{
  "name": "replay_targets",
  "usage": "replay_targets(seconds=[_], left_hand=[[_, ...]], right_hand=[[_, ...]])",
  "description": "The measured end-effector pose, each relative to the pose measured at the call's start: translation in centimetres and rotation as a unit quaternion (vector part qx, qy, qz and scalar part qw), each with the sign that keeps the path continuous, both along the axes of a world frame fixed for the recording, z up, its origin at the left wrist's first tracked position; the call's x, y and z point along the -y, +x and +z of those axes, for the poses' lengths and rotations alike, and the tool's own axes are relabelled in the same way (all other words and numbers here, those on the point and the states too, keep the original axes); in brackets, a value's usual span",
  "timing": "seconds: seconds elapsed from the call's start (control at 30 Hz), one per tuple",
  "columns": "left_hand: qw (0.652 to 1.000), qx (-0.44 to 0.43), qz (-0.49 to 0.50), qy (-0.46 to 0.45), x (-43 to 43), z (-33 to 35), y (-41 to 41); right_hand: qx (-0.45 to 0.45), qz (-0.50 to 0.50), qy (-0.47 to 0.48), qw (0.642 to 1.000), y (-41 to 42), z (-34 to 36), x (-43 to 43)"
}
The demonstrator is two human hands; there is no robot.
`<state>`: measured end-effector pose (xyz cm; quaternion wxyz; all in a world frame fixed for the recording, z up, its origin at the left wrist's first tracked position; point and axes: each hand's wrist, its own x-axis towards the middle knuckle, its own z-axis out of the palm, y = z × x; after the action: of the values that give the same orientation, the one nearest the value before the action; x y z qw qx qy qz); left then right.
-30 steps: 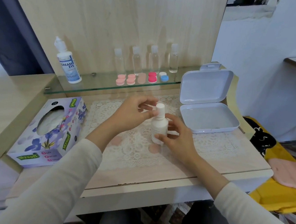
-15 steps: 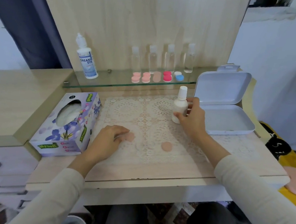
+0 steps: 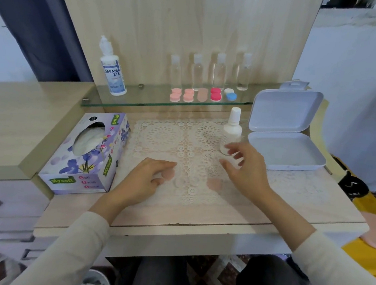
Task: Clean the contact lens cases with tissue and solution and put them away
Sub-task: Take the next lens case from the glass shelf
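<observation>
- While your left hand [image 3: 144, 180] lies loosely open on the lace mat [image 3: 160, 135], its fingertips touch one pink case half [image 3: 169, 175];
- your right hand [image 3: 246, 171] hovers open, fingers spread, gripping nothing, just beside the upright white solution bottle [image 3: 230, 132];
- a second pink half [image 3: 215, 184] lies on the tabletop [image 3: 296, 198] between your hands;
- the white storage box [image 3: 285, 151] sits open.

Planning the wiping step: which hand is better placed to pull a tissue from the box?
Left. The left hand lies next to the tissue box; the right hand hovers across the lace mat, by the small white bottle.
</observation>
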<state>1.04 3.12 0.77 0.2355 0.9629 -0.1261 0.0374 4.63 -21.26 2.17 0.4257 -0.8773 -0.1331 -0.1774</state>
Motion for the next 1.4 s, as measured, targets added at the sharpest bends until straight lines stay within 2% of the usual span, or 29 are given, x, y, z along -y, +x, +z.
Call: replay_targets(seconds=[0.13, 0.27, 0.43, 0.57, 0.77, 1.1, 1.17, 1.27, 1.33, 1.4], left_hand=[[1.000, 0.016, 0.001, -0.001, 0.5, 0.0, 0.1], [0.997, 0.061, 0.028, -0.024, 0.9, -0.3, -0.1], [0.991, 0.075, 0.047, -0.100, 1.2, 0.1, -0.5], [0.987, 0.069, 0.020, -0.142, 2.4, 1.0, -1.0], [0.996, 0.024, -0.008, -0.089, 3.7, 0.9, -1.0], [0.999, 0.034, 0.035, 0.002, 4.5, 1.3, -1.1], [0.999, 0.025, 0.022, -0.011, 4.5, 1.4, -1.1], [0.995, -0.023, 0.006, -0.092, 4.2, 1.6, -1.3], [0.996, -0.027, 0.030, -0.077, 4.1, 1.5, -1.3], [0.996, 0.005, 0.077, -0.035, 4.4, 1.1, -1.4]], right_hand=[[-0.027, 0.120, -0.102, 0.987, -1.1, -0.3, -1.2], [-0.035, 0.151, -0.157, 0.975, -1.3, -1.2, -2.4], [-0.024, 0.145, -0.146, 0.978, -1.3, -2.3, -2.9], [-0.014, 0.141, -0.139, 0.980, -1.3, -2.5, -2.9], [-0.011, 0.141, -0.128, 0.982, -1.4, -2.6, -2.9], [-0.005, 0.143, -0.128, 0.981, -1.2, -2.8, -2.9], [-0.006, 0.145, -0.122, 0.982, -1.2, -2.8, -2.9], [-0.005, 0.148, -0.115, 0.982, -1.2, -2.9, -2.9], [-0.002, 0.148, -0.115, 0.982, -1.2, -2.9, -2.9], [-0.002, 0.149, -0.113, 0.982, -1.2, -2.9, -2.8]])
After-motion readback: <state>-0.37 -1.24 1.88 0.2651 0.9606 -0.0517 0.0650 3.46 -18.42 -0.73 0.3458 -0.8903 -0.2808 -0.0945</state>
